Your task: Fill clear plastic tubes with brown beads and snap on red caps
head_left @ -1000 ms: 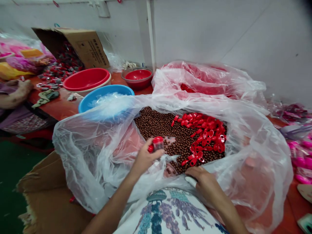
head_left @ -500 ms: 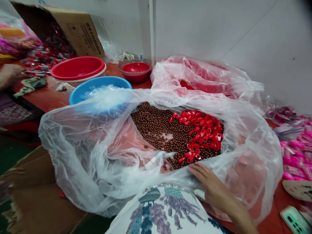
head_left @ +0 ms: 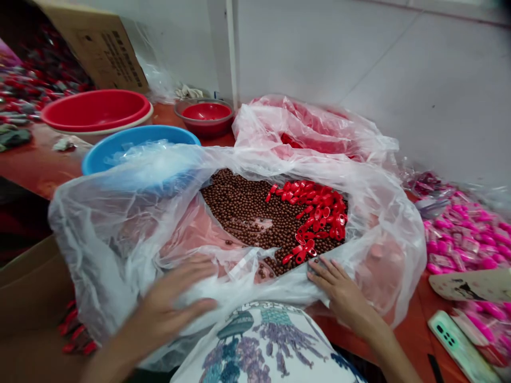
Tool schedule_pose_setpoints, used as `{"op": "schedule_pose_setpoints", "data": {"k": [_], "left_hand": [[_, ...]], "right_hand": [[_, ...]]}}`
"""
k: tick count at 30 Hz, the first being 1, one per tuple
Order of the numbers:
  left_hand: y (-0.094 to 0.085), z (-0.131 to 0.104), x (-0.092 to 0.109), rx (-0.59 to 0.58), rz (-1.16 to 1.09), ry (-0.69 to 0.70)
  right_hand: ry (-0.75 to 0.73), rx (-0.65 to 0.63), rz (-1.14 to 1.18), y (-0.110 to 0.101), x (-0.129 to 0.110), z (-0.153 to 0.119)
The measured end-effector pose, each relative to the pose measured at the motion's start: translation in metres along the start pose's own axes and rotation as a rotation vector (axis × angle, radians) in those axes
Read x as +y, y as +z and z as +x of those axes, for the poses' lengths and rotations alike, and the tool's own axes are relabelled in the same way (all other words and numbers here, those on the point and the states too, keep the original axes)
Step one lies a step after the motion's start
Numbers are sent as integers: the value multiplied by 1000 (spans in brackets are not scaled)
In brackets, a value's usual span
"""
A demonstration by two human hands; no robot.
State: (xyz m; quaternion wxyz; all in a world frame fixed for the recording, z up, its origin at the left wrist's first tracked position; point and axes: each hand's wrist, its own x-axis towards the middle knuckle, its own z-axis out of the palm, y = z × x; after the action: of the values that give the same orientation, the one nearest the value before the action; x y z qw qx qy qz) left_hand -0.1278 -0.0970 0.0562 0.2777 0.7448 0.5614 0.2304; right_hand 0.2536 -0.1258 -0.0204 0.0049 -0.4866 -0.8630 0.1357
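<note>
A large clear plastic bag (head_left: 131,255) lies spread open on the table in front of me. Inside it are many small brown balls (head_left: 239,199), with a heap of small red spoon-like plastic pieces (head_left: 319,207) on top at the right. My right hand (head_left: 337,290) rests on the bag's near edge, fingers spread, close to the red pieces. My left hand (head_left: 171,303), a little blurred, is over the bag's near left side with thumb and fingers apart. Whether it touches the plastic I cannot tell.
Behind the bag stand a blue basin (head_left: 96,154), a red basin (head_left: 96,111), a smaller red bowl (head_left: 205,125) and another plastic bag with red contents (head_left: 315,127). Pink pieces (head_left: 471,239) and a phone (head_left: 459,340) lie at right. A cardboard box (head_left: 107,53) is back left.
My left hand has come into view from the lower left, over the bag. My right hand stays on the near edge, fingers now more spread. The view has shifted right.
</note>
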Motion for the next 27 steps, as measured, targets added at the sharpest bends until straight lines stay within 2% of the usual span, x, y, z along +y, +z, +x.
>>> {"op": "schedule_pose_setpoints", "data": {"k": [1, 2, 3, 5, 6, 9, 13, 19, 21, 24, 27], "left_hand": [[6, 2, 1, -170, -13, 97], [16, 7, 2, -354, -13, 148], [27, 14, 2, -480, 1, 165], [49, 29, 3, -618, 66, 200], [57, 36, 3, -634, 106, 229], [64, 49, 5, -610, 198, 301], [48, 64, 14, -542, 211, 240], [1, 105, 47, -152, 166, 270], [-11, 112, 59, -83, 174, 269], [-14, 105, 63, -109, 168, 313], [1, 82, 48, -217, 180, 437]], "right_hand": [[-20, 22, -21, 2, 2, 1], [-36, 57, -39, 3, 3, 3], [-45, 104, -54, 3, 4, 4], [-52, 203, -71, 1, 2, 7], [-48, 244, -77, -2, 0, 9], [-20, 311, -106, -15, -5, 19], [-4, 405, -211, -46, -4, 45], [-32, 606, -343, -115, 10, 85], [-24, 650, -365, -131, 12, 86], [-25, 634, -327, -139, 8, 70], [-18, 461, -194, -126, -4, 38]]}}
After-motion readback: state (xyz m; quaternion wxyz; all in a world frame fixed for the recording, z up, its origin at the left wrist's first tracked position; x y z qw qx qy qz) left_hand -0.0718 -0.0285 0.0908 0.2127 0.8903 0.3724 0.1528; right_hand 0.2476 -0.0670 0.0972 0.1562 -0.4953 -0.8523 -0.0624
